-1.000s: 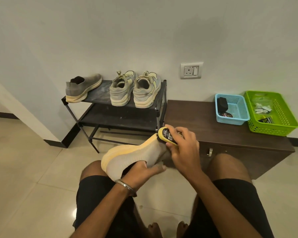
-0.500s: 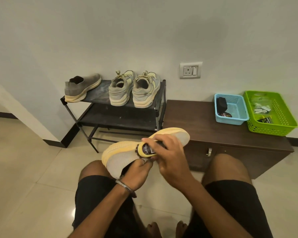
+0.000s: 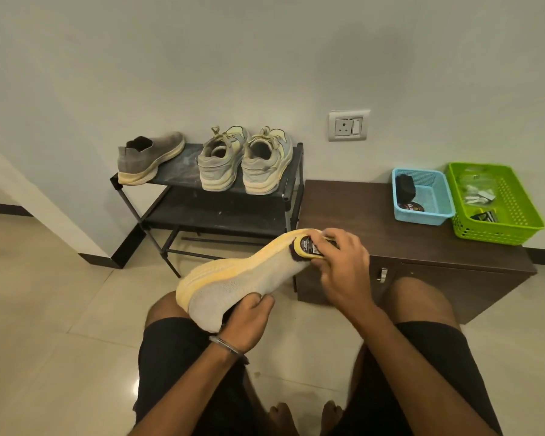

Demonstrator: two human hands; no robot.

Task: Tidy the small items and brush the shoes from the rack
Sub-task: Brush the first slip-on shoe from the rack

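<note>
At the centre of the frame the left hand [image 3: 249, 319] grips the heel end of a grey knit shoe [image 3: 243, 275], held sole-up above the knees. The right hand [image 3: 343, 265] curls around a yellow brush [image 3: 307, 247] pressed against the shoe's toe. Left of centre, the black rack [image 3: 221, 212] carries three more shoes on its top shelf.
</note>
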